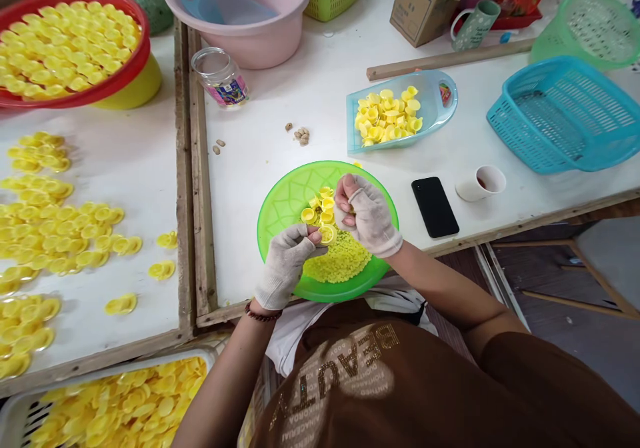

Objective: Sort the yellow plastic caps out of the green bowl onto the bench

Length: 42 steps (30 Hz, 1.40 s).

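Observation:
A round green tray (280,201) lies at the table's front edge, holding small yellow-green pellets (337,261) and several yellow cup-shaped pieces (309,215). My left hand (287,261), in a white fingerless glove, pinches a round yellow piece (327,235) between thumb and finger above the tray. Just to its right, my right hand (367,215), gloved the same way, is closed over the tray with its fingers curled together; what it holds, if anything, is hidden. Behind the tray sits a clear blue scoop (427,111) with more yellow cups (387,116).
Right of the tray are a black phone (435,207), a white cup (480,185) and a blue basket (565,118). Behind stand a jar (220,78), a pink basin (245,35) and a wooden strip (450,59). Yellow pieces (65,235) cover much of the left table.

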Available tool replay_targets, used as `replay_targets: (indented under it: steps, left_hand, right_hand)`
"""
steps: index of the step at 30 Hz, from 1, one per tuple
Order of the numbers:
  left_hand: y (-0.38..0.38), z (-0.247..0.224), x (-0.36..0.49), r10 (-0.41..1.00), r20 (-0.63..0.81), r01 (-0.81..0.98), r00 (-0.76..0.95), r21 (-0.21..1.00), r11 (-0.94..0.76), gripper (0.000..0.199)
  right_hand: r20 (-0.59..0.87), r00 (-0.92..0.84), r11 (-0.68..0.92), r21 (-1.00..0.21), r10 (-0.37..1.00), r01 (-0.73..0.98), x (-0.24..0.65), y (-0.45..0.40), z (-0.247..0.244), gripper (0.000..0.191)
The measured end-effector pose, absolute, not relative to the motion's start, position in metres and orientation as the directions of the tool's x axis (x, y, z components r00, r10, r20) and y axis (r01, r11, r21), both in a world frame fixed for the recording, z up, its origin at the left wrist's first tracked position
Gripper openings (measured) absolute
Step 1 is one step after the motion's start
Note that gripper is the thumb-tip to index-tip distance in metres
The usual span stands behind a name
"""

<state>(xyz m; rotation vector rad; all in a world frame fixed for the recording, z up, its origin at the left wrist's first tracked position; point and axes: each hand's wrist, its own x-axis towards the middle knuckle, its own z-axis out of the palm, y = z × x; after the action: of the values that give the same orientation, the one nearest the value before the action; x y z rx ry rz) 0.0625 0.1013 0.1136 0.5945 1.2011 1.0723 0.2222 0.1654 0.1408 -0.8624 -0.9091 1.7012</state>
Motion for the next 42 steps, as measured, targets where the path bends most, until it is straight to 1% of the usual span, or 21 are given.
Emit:
replay_targets:
  steps: [2, 4, 5, 6, 7, 8, 9, 10, 14, 16, 19, 23, 27, 30, 32, 34, 36, 38, 39, 40, 42]
  left_hand:
    - [0.100, 0.116, 0.057, 0.912, -0.408, -0.296, -0.031, 0.876, 0.382, 0.039]
    - [0.100, 0.117, 0.049, 0.929, -0.366, -0.235, -0.055, 0.909, 0.344, 0.038]
    - [0.100, 0.117, 0.046, 0.934, -0.351, -0.212, -0.066, 0.920, 0.331, 0.038]
    - [0.100, 0.117, 0.044, 0.937, -0.343, -0.198, -0.075, 0.926, 0.323, 0.037]
    - [0.100, 0.116, 0.042, 0.938, -0.337, -0.190, -0.085, 0.929, 0.317, 0.036]
    - [0.100, 0.115, 0.042, 0.938, -0.333, -0.184, -0.093, 0.932, 0.312, 0.036]
    - [0.100, 0.114, 0.043, 0.940, -0.326, -0.175, -0.097, 0.936, 0.307, 0.035]
    - [0.100, 0.113, 0.044, 0.943, -0.319, -0.159, -0.096, 0.940, 0.302, 0.034]
    - [0.098, 0.111, 0.052, 0.960, -0.273, -0.075, -0.057, 0.960, 0.268, 0.028]
    - [0.096, 0.111, 0.054, 0.966, -0.254, -0.049, -0.055, 0.967, 0.252, 0.027]
    - [0.096, 0.110, 0.054, 0.964, -0.258, -0.053, -0.070, 0.966, 0.254, 0.026]
    - [0.100, 0.109, 0.053, 0.966, -0.238, -0.050, -0.105, 0.971, 0.234, 0.024]
    - [0.101, 0.109, 0.057, 0.970, -0.215, 0.036, -0.110, 0.975, 0.220, 0.022]
    - [0.096, 0.114, 0.059, 0.971, -0.220, 0.038, -0.091, 0.974, 0.224, 0.021]
    - [0.092, 0.119, 0.050, 0.969, -0.225, -0.008, -0.103, 0.974, 0.225, 0.023]
    - [0.085, 0.125, 0.028, 0.959, -0.222, -0.055, -0.175, 0.975, 0.216, 0.029]
    - [0.071, 0.129, -0.008, 0.921, -0.210, -0.039, -0.327, 0.977, 0.209, 0.034]
    - [0.052, 0.128, -0.053, 0.830, -0.156, 0.108, -0.536, 0.962, 0.252, 0.034]
    - [0.040, 0.124, -0.077, 0.768, -0.109, 0.216, -0.631, 0.926, 0.309, 0.033]
    - [0.029, 0.119, -0.101, 0.713, -0.052, 0.339, -0.700, 0.854, 0.394, 0.031]
    - [0.008, 0.104, -0.143, 0.644, 0.011, 0.496, -0.765, 0.647, 0.579, 0.027]
  right_hand:
    - [-0.119, -0.299, -0.201, -0.944, 0.947, -0.261, 0.238, 0.164, 0.134, 0.038]
    - [-0.063, -0.387, -0.058, -0.998, 0.920, 0.024, 0.252, 0.162, 0.127, 0.031]
    - [-0.019, -0.445, 0.066, -0.982, 0.896, 0.174, 0.257, 0.161, 0.125, 0.026]
    - [0.027, -0.498, 0.199, -0.934, 0.867, 0.296, 0.260, 0.160, 0.124, 0.021]
    - [0.064, -0.539, 0.307, -0.875, 0.840, 0.375, 0.261, 0.158, 0.123, 0.017]
    - [0.087, -0.558, 0.368, -0.832, 0.825, 0.414, 0.260, 0.157, 0.123, 0.015]
    - [0.094, -0.551, 0.376, -0.823, 0.829, 0.425, 0.258, 0.155, 0.124, 0.014]
    - [0.076, -0.537, 0.343, -0.841, 0.840, 0.418, 0.255, 0.154, 0.125, 0.015]
    - [-0.080, -0.555, 0.131, -0.935, 0.828, 0.330, 0.240, 0.154, 0.126, 0.018]
    - [-0.122, -0.599, 0.072, -0.955, 0.791, 0.289, 0.240, 0.156, 0.125, 0.016]
    - [-0.111, -0.647, 0.070, -0.966, 0.755, 0.247, 0.247, 0.159, 0.124, 0.007]
    - [-0.086, -0.649, 0.052, -0.980, 0.756, 0.190, 0.253, 0.158, 0.123, 0.011]
    - [-0.096, -0.602, 0.114, -0.947, 0.793, 0.300, 0.247, 0.155, 0.121, 0.017]
    - [-0.134, -0.605, 0.032, -0.966, 0.785, 0.255, 0.247, 0.151, 0.122, 0.013]
    - [-0.170, -0.604, -0.029, -0.971, 0.778, 0.236, 0.253, 0.150, 0.123, 0.012]
    - [-0.186, -0.602, 0.022, -0.947, 0.776, 0.322, 0.259, 0.153, 0.121, 0.014]
    - [-0.169, -0.616, 0.174, -0.872, 0.769, 0.457, 0.265, 0.157, 0.117, 0.014]
    - [-0.148, -0.638, 0.300, -0.788, 0.755, 0.538, 0.268, 0.159, 0.113, 0.014]
    - [-0.148, -0.654, 0.338, -0.760, 0.741, 0.555, 0.268, 0.159, 0.111, 0.014]
    - [-0.159, -0.674, 0.365, -0.740, 0.721, 0.565, 0.267, 0.159, 0.109, 0.014]
    - [-0.195, -0.722, 0.427, -0.694, 0.664, 0.580, 0.262, 0.157, 0.107, 0.016]
